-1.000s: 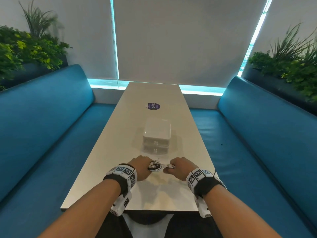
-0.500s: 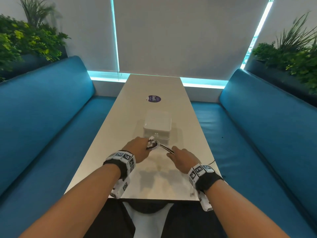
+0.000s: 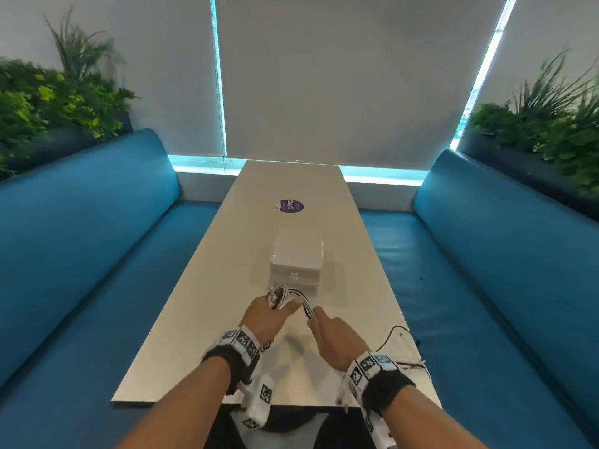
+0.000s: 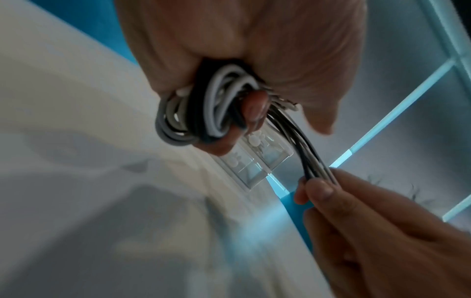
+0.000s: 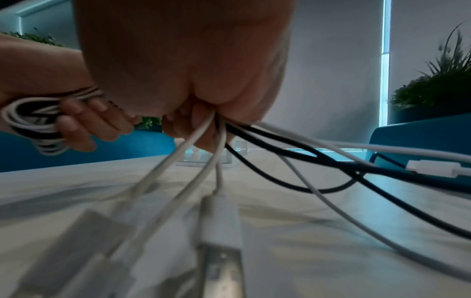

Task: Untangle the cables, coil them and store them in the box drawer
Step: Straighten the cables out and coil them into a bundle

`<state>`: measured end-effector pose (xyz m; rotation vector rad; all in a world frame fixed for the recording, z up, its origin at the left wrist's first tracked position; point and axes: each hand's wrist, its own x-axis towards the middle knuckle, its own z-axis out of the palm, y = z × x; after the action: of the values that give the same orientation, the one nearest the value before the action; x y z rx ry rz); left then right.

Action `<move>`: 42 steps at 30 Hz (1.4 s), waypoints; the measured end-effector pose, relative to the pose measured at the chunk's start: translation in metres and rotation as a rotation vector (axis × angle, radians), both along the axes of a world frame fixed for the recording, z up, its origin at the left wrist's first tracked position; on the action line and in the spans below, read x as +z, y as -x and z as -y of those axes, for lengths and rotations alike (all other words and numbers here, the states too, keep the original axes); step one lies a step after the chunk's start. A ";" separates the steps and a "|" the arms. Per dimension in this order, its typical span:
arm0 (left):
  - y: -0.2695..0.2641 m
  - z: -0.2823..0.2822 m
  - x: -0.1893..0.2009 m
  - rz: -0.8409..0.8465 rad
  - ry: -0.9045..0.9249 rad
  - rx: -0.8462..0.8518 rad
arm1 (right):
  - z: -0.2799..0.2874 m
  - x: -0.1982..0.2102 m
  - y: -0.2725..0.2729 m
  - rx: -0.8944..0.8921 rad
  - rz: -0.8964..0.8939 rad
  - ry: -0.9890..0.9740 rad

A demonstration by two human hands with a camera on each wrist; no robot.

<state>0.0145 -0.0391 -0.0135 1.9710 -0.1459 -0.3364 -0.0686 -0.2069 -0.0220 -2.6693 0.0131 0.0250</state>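
My left hand point(image 3: 272, 314) grips a coil of black and white cables point(image 3: 281, 294) just in front of the white drawer box point(image 3: 296, 259). The coil point(image 4: 201, 115) loops round its fingers in the left wrist view. My right hand point(image 3: 327, 328) pinches the straight run of the same cables point(image 4: 305, 153) a little to the right. Loose ends with white plugs point(image 5: 219, 219) trail from that hand point(image 5: 193, 80) down to the table. The box drawers point(image 4: 254, 159) look closed, with small knobs at the front.
The long white table point(image 3: 201, 319) runs away from me between two blue benches point(image 3: 81, 254). A purple sticker point(image 3: 290, 206) lies beyond the box. Black cable point(image 3: 397, 332) trails over the table's right edge. Planters stand behind both benches.
Both hands have risen from the table and moved forward toward the box. The hands have drawn apart, with a stretch of cable now between them.
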 end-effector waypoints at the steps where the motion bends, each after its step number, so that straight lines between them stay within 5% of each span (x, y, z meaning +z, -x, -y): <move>1: 0.002 0.003 0.002 -0.040 0.059 0.023 | -0.005 0.001 -0.001 0.009 -0.007 0.006; 9: 0.010 0.027 0.001 -0.303 0.141 0.134 | -0.038 0.012 -0.008 0.118 -0.101 0.124; 14: 0.006 0.025 0.008 -0.211 0.170 0.213 | -0.035 0.019 -0.010 0.124 -0.054 -0.136; 21: -0.019 0.009 0.035 -0.208 0.473 0.350 | -0.001 0.019 -0.012 0.015 -0.241 -0.366; 29: -0.002 0.013 0.046 -0.269 0.717 0.227 | 0.006 0.016 -0.014 0.064 -0.254 -0.211; 37: -0.002 0.009 0.043 -0.005 0.046 -0.037 | 0.016 0.019 -0.023 0.104 -0.222 0.201; 42: 0.006 0.009 0.039 0.142 -0.116 -0.351 | 0.015 0.032 -0.031 0.075 -0.138 0.327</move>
<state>0.0085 -0.0479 0.0253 2.0827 -0.5791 -0.4385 -0.0373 -0.2219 0.0104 -2.9877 -0.0425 0.2520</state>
